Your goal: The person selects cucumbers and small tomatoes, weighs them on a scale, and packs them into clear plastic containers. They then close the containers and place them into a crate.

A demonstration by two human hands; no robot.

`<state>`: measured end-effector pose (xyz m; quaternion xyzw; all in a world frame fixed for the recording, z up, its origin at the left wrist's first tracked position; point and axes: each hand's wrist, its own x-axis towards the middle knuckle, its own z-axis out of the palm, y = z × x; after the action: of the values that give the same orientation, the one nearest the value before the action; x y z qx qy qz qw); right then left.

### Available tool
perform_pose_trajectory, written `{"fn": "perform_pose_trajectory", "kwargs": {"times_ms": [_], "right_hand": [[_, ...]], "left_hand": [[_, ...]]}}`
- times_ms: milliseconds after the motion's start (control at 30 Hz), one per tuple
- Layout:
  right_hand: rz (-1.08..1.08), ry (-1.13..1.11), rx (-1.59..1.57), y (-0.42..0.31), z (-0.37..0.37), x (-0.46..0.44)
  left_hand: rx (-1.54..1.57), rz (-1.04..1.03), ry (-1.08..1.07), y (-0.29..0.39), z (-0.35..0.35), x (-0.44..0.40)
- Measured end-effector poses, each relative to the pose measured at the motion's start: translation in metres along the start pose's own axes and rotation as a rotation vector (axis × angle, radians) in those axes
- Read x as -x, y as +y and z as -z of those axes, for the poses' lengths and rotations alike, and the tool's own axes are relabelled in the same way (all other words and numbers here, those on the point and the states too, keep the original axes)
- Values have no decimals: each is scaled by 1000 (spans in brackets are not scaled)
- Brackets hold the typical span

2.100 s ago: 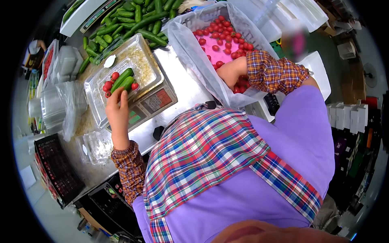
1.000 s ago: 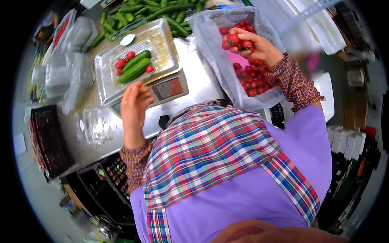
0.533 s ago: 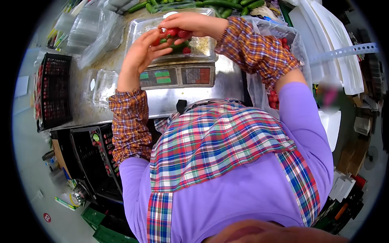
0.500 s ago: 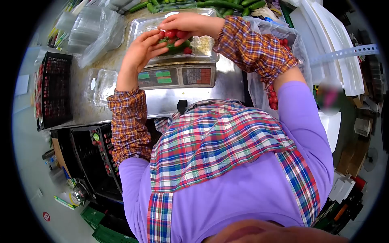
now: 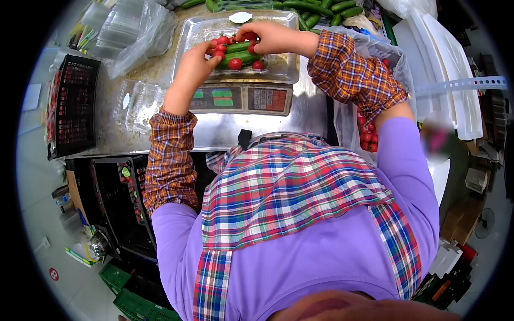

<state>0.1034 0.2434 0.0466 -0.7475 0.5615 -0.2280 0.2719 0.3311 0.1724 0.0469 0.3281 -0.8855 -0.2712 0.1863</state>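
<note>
A clear plastic tray lies on the weighing scale. In it are green cucumbers with several red tomatoes around them. At the left end of the cucumbers, my left hand has its fingers closed on a tomato. My right hand is curled over the right end, its fingers round a tomato. An oval white label sits near the tray's back edge.
More cucumbers are heaped at the back. On the right stands a lined crate of tomatoes. Stacked clear trays and a black crate are on the left. Another clear container lies on the metal table.
My right hand has brought tomatoes from the lined crate to the tray, and more tomatoes now lie beside the cucumbers. Both hands have moved apart slightly, to either end of the cucumbers.
</note>
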Motion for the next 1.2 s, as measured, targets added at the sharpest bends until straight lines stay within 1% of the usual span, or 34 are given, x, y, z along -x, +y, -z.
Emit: {"fn": "perform_pose_trajectory", "kwargs": {"times_ms": [33,100,133,200,233,300,367,400,467,500,567,600,700,733,800,900,933,967,1033,1100,1133,1200], "right_hand": [[-36,1,-29,-2,1,1],[-17,-2,-5,-1,-1,0],[-9,-3,9,-2,-1,1],[-152,-58,-68,-18,7,9],[-224,-86,-105,-25,11,13],[-233,-102,-116,-21,12,16],[-280,-80,-132,-26,16,20],[-206,-11,-93,-17,13,19],[-64,124,-18,6,3,14],[-89,53,67,3,0,14],[-141,-89,241,-9,-6,16],[-122,-114,264,-22,-6,19],[-64,-96,94,-33,-3,20],[-59,-94,51,-42,4,21],[-99,-65,-4,-31,-2,16],[-111,-35,4,-23,-12,14],[-102,-37,3,-23,-14,14],[-93,-40,2,-24,-15,14],[-78,21,-15,-23,-12,15],[-55,106,-15,-23,-11,16],[-124,91,-66,-25,-7,18],[-261,66,-172,-32,4,21]], "left_hand": [[-35,-12,-17,0,0,-2],[-108,-36,-52,3,4,-8],[-133,2,-80,6,8,-9],[-181,79,-132,11,15,-10],[-181,60,-154,8,16,-10],[-182,24,-199,-7,17,-7],[-164,-65,-98,-14,16,-4],[-157,-108,-47,-16,17,-2],[-102,-58,-42,0,19,2],[-74,-33,-41,5,19,3],[-86,-28,-126,0,14,4],[-92,-27,-167,0,13,3],[-323,-51,-14,5,20,8],[-316,-54,7,4,21,6],[-303,-56,49,-1,22,-1],[-173,-209,36,-3,9,-17],[-215,-321,2,-8,4,-24],[-258,-344,-5,-12,0,-27],[-341,-388,-20,-12,-4,-33],[-334,-339,-50,-19,-3,-34],[-331,-317,-67,-22,-1,-35],[-206,-226,-71,-26,5,-34]]}}
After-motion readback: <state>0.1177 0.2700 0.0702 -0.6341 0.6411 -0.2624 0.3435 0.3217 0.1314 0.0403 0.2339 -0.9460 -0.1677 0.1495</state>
